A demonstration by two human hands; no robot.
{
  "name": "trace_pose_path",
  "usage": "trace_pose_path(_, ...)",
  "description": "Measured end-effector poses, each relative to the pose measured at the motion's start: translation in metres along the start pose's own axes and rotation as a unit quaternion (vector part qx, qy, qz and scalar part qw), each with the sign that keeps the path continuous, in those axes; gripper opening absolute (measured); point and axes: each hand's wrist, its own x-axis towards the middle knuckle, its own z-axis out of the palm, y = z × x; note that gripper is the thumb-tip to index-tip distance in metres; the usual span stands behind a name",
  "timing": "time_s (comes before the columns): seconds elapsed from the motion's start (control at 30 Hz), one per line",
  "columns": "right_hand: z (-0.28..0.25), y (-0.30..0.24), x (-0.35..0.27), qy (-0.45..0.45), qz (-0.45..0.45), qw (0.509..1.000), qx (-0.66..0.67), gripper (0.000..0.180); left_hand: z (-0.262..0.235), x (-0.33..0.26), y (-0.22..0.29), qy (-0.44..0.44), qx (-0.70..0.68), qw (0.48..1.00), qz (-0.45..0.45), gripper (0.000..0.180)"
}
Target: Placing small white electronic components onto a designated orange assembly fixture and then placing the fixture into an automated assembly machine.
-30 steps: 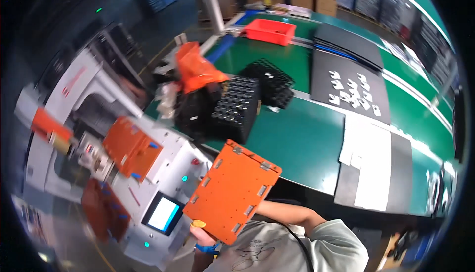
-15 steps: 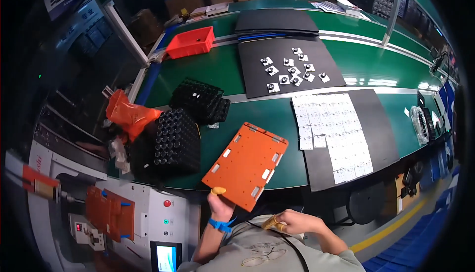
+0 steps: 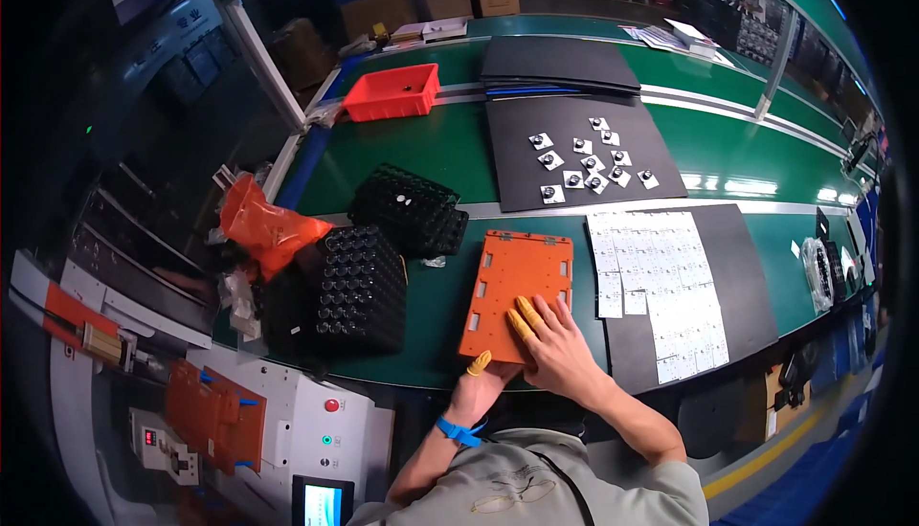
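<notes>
Over the near edge of the green bench, an orange rectangular fixture plate (image 3: pixel 509 287) with slots along both long sides is held nearly straight ahead of me. My left hand (image 3: pixel 480 390) grips its near edge, the thumb in a yellow finger cot pressing on top and the other fingers hidden below. A blue strap circles that wrist. My right hand (image 3: pixel 558 354) lies on the plate's near right part, fingers stretched out, some in yellow cots. Right of the plate, white circuit board panels (image 3: pixel 661 277) rest on a black mat (image 3: pixel 742 287).
Stacked black trays (image 3: pixel 359 287) stand at left beside an orange bag (image 3: pixel 263 229). Small white boards with black round parts (image 3: pixel 591 164) lie on another black mat (image 3: pixel 512 157). A red bin (image 3: pixel 392 95) sits farther back. At lower left is a machine with a red button (image 3: pixel 331 405).
The plate has turned more upright in view and moved right and away from me. My right hand has come from near my body onto the plate, its fingers straightening.
</notes>
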Motion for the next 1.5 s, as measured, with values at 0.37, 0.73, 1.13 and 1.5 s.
trace_pose_path(0.37,0.012,0.014,-0.009,0.003,-0.014,1.000,0.005,0.083,0.054,-0.054,0.072,0.071,0.479,0.819,0.308,0.034)
trace_pose_path(0.73,0.016,0.013,-0.019,-0.076,0.127,0.960,0.238,0.073,-0.027,-0.199,0.113,0.400,0.427,0.710,0.392,0.019)
trace_pose_path(1.13,-0.006,-0.037,0.015,0.009,-0.004,0.953,0.302,0.044,-0.375,-0.530,0.180,0.856,0.497,-0.012,0.139,0.020)
trace_pose_path(1.5,0.015,-0.016,-0.009,0.044,0.093,0.937,0.332,0.038,-0.244,-0.468,0.148,0.628,0.770,0.060,0.092,0.018)
